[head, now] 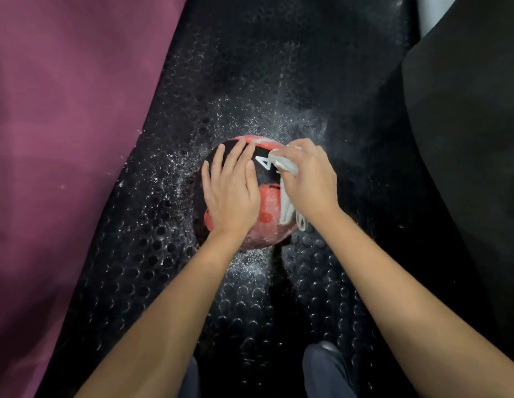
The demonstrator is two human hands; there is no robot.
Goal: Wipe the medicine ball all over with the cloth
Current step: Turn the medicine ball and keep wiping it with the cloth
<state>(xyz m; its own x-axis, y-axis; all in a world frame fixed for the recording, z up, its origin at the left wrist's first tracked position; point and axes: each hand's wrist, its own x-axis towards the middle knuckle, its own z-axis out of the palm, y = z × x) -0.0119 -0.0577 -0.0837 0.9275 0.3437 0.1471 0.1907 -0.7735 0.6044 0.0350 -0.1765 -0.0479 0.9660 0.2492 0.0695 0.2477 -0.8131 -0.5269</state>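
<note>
A red and black medicine ball point(268, 205) with a white "4" on its black band sits on a black studded rubber mat point(250, 81). My left hand point(231, 188) lies flat on the ball's left side, fingers straight and spread. My right hand point(309, 179) grips a bunched white cloth point(286, 193) and presses it against the ball's right side. Part of the cloth hangs down below my palm. The ball's underside and far side are hidden.
White powder is scattered on the mat around the ball. A purple mat point(63, 139) lies along the left. A black padded surface point(468, 124) rises at the right. My knees point(324, 369) show at the bottom edge.
</note>
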